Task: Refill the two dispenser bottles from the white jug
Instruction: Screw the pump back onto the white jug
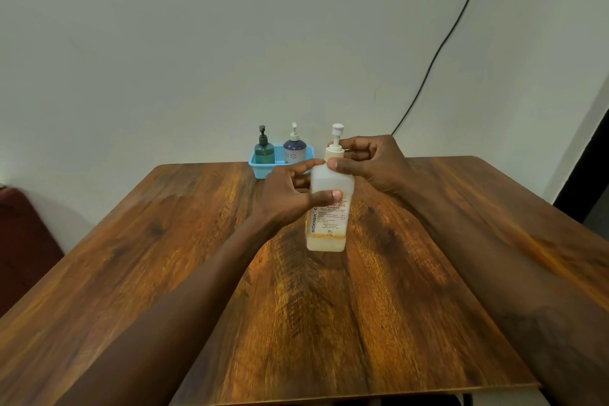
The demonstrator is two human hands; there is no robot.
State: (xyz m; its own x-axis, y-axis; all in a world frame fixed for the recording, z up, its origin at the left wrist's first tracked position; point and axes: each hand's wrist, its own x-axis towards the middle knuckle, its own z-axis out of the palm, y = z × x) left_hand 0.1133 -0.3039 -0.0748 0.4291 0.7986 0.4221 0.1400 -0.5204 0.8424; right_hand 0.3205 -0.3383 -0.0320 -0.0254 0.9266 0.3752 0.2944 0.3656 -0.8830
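Jug (329,224) stands upright at mid table (164,257), white pump (336,138) on top. Both forearms reach in from the near edge and converge on it. Left hand (283,194) wraps the upper body from the left, thumb across the front, fingers round the back. Right hand (375,161) comes in from the right, thumb and fingers pinching the pump collar. Green bottle (264,150) and purple bottle (294,150) stand side by side in a blue basket (258,171) at the far edge, behind the jug.
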